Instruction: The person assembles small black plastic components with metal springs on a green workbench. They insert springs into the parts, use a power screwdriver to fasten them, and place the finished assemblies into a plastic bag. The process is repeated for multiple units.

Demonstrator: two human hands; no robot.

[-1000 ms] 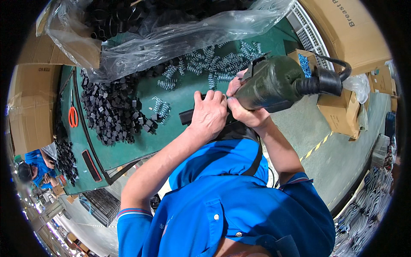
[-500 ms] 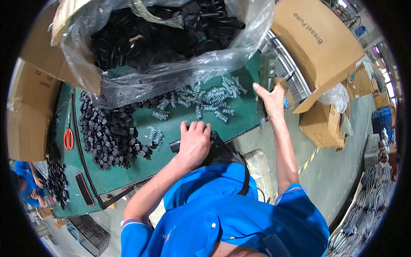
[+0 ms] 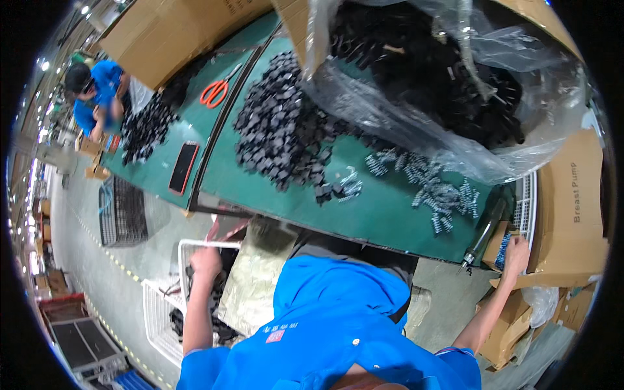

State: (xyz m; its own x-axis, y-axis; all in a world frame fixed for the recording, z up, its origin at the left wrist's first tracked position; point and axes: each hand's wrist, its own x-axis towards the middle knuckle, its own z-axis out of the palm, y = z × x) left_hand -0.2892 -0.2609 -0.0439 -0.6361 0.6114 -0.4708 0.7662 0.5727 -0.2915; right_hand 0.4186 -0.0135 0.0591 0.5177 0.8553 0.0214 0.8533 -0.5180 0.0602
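My left hand (image 3: 205, 261) is at the rim of a white plastic basket (image 3: 184, 250) below the table's front edge, with dark parts inside. Its fingers are blurred and partly hidden. On the far right, my right hand (image 3: 517, 255) is beside a small cardboard box (image 3: 495, 246) holding small blue pieces (image 3: 502, 251). Its fingers look drawn together, and anything between them is too small to make out. A dark power screwdriver (image 3: 486, 233) with a metal tip slants near the table's right corner, apart from my hand. Loose metal springs (image 3: 432, 192) are spread over the green table (image 3: 273, 207).
Small black blocks (image 3: 276, 123) are heaped left of the springs. A plastic-lined carton of black parts (image 3: 422, 71) takes up the back. Orange-handled scissors (image 3: 214, 93) and a phone (image 3: 184, 168) lie on the left. A co-worker (image 3: 97, 97) sits at the far left.
My left hand has left the black cylindrical part on the table and moved down to the basket. My right hand has let go of the screwdriver and moved to the small box. The view has swung left.
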